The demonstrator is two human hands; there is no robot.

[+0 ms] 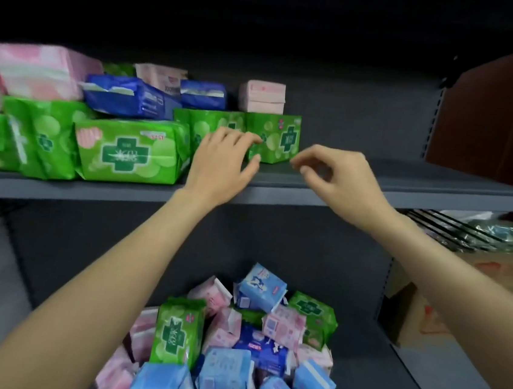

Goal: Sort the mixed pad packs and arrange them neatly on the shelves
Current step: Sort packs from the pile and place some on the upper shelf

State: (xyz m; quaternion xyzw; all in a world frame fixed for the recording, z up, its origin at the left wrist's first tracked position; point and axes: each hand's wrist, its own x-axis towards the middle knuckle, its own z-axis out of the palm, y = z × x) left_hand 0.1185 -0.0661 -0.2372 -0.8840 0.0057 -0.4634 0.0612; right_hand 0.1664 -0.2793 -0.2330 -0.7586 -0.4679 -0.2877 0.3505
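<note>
- Head view, nearest first: a loose heap of soft plastic pad packs [232, 350], pale blue, pink, dark blue and green all mixed, lies on the lower dark grey metal shelf [387, 382]. By my judgement this is the unsorted bulk, so most of the task is left.
- Above it, on the upper grey shelf [376, 188], sorting has begun: green packs with a cross emblem [126, 152] line the front, dark blue packs [126, 95] and pink packs [40, 70] sit stacked behind them, still rather untidy.
- The left hand [220, 165] touches the small upright green pack [275, 139] at the end of the green row, fingers lightly curved against its face and not closed round it.
- The right hand [339, 177] hovers just beside that pack, its grip narrow, thumb and fingers close together, holding nothing.
- The shelf back panel is dark. To the right stand brown cardboard boxes [426, 313] and a reddish-brown panel [504, 109].
</note>
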